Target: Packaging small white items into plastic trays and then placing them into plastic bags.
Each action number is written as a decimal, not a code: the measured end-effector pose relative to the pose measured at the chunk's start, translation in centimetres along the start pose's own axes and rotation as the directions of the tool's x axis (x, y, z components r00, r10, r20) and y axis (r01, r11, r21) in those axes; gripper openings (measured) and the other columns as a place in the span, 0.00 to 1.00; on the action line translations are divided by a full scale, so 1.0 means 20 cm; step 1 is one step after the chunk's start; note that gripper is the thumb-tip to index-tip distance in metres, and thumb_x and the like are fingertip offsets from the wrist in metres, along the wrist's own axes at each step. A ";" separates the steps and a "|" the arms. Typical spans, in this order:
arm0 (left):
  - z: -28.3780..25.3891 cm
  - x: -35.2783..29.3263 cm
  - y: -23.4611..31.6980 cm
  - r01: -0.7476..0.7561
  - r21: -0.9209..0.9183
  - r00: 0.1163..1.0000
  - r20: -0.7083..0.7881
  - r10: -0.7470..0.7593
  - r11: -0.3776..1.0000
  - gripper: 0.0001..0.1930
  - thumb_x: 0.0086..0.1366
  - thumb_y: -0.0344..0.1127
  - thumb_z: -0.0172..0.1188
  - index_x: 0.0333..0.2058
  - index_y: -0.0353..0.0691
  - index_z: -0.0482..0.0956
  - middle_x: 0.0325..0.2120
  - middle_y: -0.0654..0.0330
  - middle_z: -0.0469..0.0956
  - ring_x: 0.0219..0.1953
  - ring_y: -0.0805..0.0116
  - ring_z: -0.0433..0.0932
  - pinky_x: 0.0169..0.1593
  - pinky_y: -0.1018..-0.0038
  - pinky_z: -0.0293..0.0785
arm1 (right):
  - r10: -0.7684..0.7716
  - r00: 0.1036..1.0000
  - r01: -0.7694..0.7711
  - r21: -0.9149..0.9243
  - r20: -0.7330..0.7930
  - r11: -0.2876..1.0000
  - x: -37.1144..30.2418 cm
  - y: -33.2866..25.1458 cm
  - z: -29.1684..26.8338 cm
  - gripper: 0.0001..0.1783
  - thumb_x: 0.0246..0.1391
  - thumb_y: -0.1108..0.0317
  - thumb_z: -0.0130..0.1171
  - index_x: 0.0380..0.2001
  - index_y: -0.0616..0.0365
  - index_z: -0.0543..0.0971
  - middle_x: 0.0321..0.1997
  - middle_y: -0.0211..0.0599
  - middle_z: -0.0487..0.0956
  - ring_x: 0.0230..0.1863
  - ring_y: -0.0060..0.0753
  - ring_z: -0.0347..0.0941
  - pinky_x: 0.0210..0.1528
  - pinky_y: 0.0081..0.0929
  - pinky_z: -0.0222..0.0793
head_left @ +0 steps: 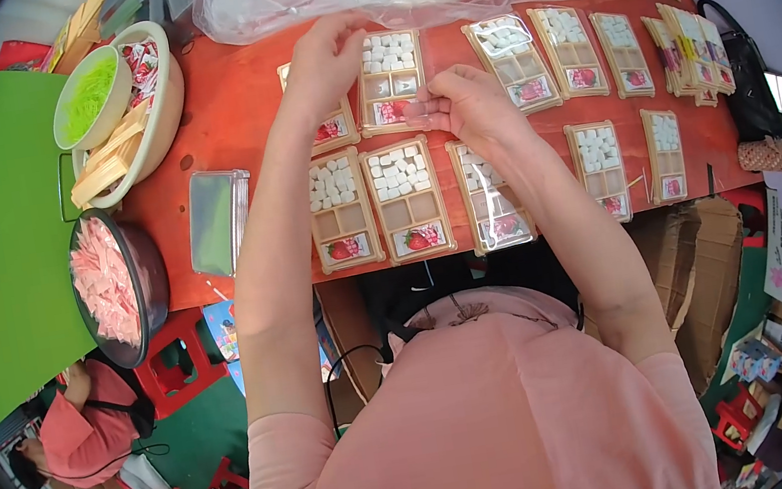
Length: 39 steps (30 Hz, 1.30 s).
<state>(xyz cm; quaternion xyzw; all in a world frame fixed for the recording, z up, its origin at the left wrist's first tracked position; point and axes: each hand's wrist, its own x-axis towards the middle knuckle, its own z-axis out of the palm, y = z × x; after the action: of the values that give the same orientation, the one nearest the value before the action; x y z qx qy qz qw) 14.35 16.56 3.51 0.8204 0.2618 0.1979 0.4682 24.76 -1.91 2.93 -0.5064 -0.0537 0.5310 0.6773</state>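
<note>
Both of my hands are at a beige compartment tray point(382, 126) in the far row, with white marshmallow-like pieces at its far end and a strawberry-printed packet at its near end. Glare on it suggests a clear lid on top. My left hand point(326, 64) curls its fingers at the tray's far left edge. Beside its near right edge, my right hand point(474, 109) has thumb and fingers closed together. The left hand and wrist partly cover a neighbouring tray point(342, 132). Below my right forearm lies a tray under a clear lid point(500, 228).
Several filled trays point(406, 197) stand in two rows on the red table point(237, 95). Clear lids point(221, 221) are stacked at left, near a black bowl point(151, 265) of pink packets and a cream basin point(170, 85). A plastic bag point(246, 18) of white pieces lies at the back.
</note>
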 end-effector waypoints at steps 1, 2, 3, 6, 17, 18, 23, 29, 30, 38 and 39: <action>0.00 -0.06 0.01 0.004 0.005 1.000 -0.003 -0.004 1.000 0.17 0.66 0.35 0.58 0.51 0.37 0.79 0.49 0.43 0.79 0.48 0.52 0.80 0.46 0.66 0.79 | 0.004 1.000 -0.004 0.002 0.006 1.000 0.00 0.01 0.02 0.04 0.58 0.75 0.53 0.34 0.66 0.72 0.36 0.46 0.80 0.39 0.42 0.83 0.43 0.36 0.83; 0.03 -0.11 0.03 -0.084 0.109 0.996 0.028 0.082 0.991 0.18 0.67 0.37 0.58 0.52 0.36 0.79 0.53 0.42 0.76 0.52 0.50 0.78 0.50 0.64 0.77 | 0.008 1.000 -0.008 -0.013 -0.019 1.000 0.00 0.01 0.02 0.04 0.58 0.75 0.53 0.35 0.66 0.72 0.35 0.45 0.79 0.38 0.42 0.82 0.43 0.35 0.83; 0.05 -0.16 0.04 -0.174 0.207 0.984 0.068 0.163 0.963 0.19 0.67 0.39 0.58 0.52 0.34 0.78 0.56 0.41 0.74 0.56 0.48 0.76 0.54 0.61 0.76 | 0.011 0.999 -0.013 -0.029 -0.044 0.999 0.00 0.01 0.03 0.04 0.58 0.75 0.53 0.35 0.66 0.71 0.34 0.45 0.78 0.37 0.42 0.82 0.42 0.35 0.83; 0.13 -0.30 0.02 -0.373 0.522 0.922 0.121 0.367 0.767 0.22 0.68 0.43 0.58 0.53 0.32 0.78 0.61 0.41 0.70 0.64 0.43 0.68 0.63 0.55 0.67 | 0.017 0.998 -0.022 -0.105 -0.053 0.994 -0.01 0.00 0.05 0.05 0.58 0.74 0.54 0.35 0.66 0.71 0.32 0.41 0.76 0.35 0.39 0.81 0.41 0.34 0.84; 0.20 -0.35 0.05 -0.347 0.609 0.934 0.159 0.319 0.713 0.25 0.69 0.45 0.55 0.53 0.28 0.76 0.60 0.38 0.68 0.67 0.39 0.61 0.68 0.51 0.58 | -0.092 0.994 0.043 -0.553 -0.061 0.832 -0.05 -0.10 0.04 0.17 0.60 0.66 0.55 0.43 0.73 0.73 0.37 0.46 0.79 0.34 0.31 0.81 0.30 0.24 0.82; 0.21 -0.34 0.06 -0.352 0.607 0.932 0.158 0.326 0.713 0.24 0.69 0.45 0.55 0.52 0.27 0.75 0.60 0.38 0.68 0.67 0.39 0.61 0.68 0.51 0.58 | -0.112 0.991 0.049 -0.592 -0.070 0.804 -0.06 -0.11 0.05 0.18 0.60 0.65 0.55 0.44 0.73 0.73 0.39 0.47 0.80 0.35 0.31 0.81 0.30 0.24 0.82; 0.23 -0.35 0.05 -0.351 0.633 0.928 0.137 0.347 0.690 0.25 0.67 0.43 0.57 0.52 0.25 0.74 0.60 0.38 0.67 0.67 0.39 0.60 0.68 0.50 0.57 | -0.210 0.977 0.137 -0.890 0.047 0.435 -0.07 -0.12 0.02 0.20 0.61 0.62 0.55 0.43 0.73 0.76 0.34 0.50 0.82 0.32 0.39 0.82 0.32 0.32 0.79; 0.25 -0.36 0.05 -0.332 0.644 0.926 0.085 0.367 0.689 0.24 0.63 0.40 0.62 0.50 0.26 0.76 0.57 0.40 0.70 0.65 0.41 0.63 0.68 0.50 0.57 | -0.474 0.820 0.221 -0.941 0.321 -0.256 -0.08 -0.06 0.08 0.14 0.59 0.67 0.55 0.43 0.65 0.80 0.37 0.52 0.79 0.38 0.54 0.78 0.44 0.44 0.74; 0.25 -0.35 0.05 -0.338 0.629 0.922 0.073 0.380 0.700 0.22 0.61 0.39 0.63 0.49 0.27 0.77 0.54 0.41 0.72 0.64 0.42 0.65 0.68 0.50 0.57 | -0.475 0.766 0.298 -0.895 0.432 -0.333 -0.04 -0.04 0.05 0.15 0.57 0.68 0.55 0.45 0.64 0.79 0.42 0.50 0.78 0.44 0.53 0.76 0.48 0.43 0.71; 0.11 -0.42 0.11 -0.311 0.444 0.942 0.028 0.334 0.840 0.12 0.59 0.32 0.64 0.40 0.31 0.81 0.47 0.48 0.76 0.56 0.49 0.71 0.63 0.53 0.63 | -0.451 0.722 0.204 -0.784 0.525 -0.587 0.03 0.06 0.05 0.24 0.52 0.70 0.57 0.54 0.60 0.74 0.57 0.42 0.71 0.60 0.44 0.65 0.60 0.44 0.63; 0.06 -0.47 0.14 -0.281 0.411 0.955 0.032 0.295 0.867 0.11 0.59 0.31 0.63 0.39 0.32 0.82 0.46 0.49 0.77 0.55 0.49 0.73 0.60 0.53 0.65 | -0.430 0.722 0.182 -0.747 0.543 -0.639 0.03 0.05 0.05 0.24 0.51 0.70 0.57 0.54 0.61 0.74 0.57 0.42 0.71 0.60 0.43 0.65 0.60 0.43 0.63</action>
<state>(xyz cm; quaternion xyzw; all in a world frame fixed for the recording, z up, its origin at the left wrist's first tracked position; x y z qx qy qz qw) 8.43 8.85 4.55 0.9269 0.1799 0.2191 0.2459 23.77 -0.92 2.36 -0.7928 -0.5967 -0.1079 0.0618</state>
